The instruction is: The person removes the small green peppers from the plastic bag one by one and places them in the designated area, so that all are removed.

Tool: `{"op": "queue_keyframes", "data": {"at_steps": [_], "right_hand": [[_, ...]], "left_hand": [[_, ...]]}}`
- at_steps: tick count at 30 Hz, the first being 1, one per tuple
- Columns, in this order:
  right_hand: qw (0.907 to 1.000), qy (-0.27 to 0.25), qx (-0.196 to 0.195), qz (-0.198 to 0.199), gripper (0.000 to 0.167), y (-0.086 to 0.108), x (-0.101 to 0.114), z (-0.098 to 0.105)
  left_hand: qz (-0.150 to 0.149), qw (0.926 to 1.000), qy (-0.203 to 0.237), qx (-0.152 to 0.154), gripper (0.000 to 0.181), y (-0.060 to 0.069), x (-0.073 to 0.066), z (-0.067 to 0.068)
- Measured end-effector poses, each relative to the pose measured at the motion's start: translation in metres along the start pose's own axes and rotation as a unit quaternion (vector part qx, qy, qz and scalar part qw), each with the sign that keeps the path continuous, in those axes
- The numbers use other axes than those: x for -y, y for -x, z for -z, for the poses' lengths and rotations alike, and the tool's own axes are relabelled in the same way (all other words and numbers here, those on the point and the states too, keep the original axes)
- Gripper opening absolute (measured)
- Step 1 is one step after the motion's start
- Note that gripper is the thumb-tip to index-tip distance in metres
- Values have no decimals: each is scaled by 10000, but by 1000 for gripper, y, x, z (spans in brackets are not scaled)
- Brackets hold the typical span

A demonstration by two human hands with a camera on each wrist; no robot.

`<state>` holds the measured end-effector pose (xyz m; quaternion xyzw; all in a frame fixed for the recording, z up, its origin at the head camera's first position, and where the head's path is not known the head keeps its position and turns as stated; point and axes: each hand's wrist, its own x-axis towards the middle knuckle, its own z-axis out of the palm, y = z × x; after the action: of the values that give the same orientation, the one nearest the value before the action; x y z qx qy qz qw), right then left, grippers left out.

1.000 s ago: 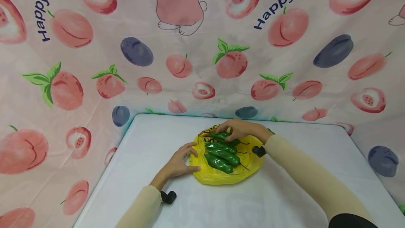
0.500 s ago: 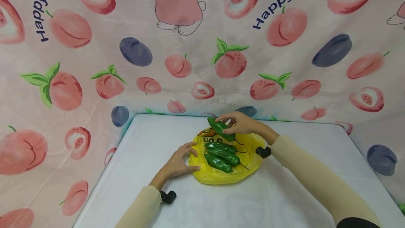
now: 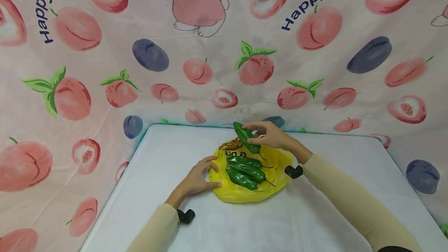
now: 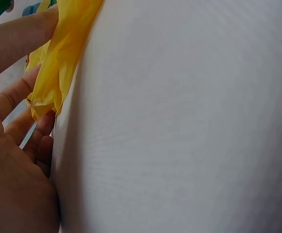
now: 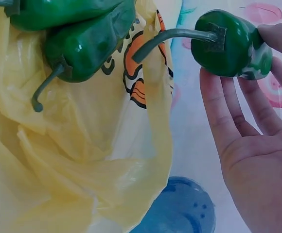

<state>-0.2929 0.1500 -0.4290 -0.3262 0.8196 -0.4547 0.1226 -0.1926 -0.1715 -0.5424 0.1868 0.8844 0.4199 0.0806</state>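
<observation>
A: So, how does the right hand (image 3: 272, 135) stand?
B: It reaches from the right side, above the far part of the yellow bag (image 3: 241, 196). The wrist is a little bent, and the thumb and fingers grip one pepper (image 3: 247, 139) by its sides.
A: And where exactly is this pepper?
B: It is lifted over the far edge of the bag and tilted: the tip points away from the person, and the stem comes down toward the near side.
A: What does the left hand (image 3: 194, 180) do?
B: It lies at the left edge of the bag. The thumb and fingers are parted widely, relaxed, and they touch the plastic.
A: How are the materials?
B: The bag is thin, wrinkled and partly see-through, with orange and black print. Three other peppers (image 3: 246, 172) lie together on it, long, smooth and glossy, with thin curved stems. Under the bag is a white, flat table (image 3: 217, 228).
</observation>
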Motion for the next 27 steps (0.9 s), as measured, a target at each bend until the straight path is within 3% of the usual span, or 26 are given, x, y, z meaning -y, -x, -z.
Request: {"op": "queue_keyframes", "data": {"at_steps": [14, 27], "right_hand": [[9999, 28, -165, -34, 50, 12, -14, 5], [9988, 211, -278, -348, 51, 41, -20, 25]], "left_hand": [[12, 10000, 37, 27, 39, -1, -1, -1], [-55, 10000, 45, 33, 40, -1, 3, 0]]}}
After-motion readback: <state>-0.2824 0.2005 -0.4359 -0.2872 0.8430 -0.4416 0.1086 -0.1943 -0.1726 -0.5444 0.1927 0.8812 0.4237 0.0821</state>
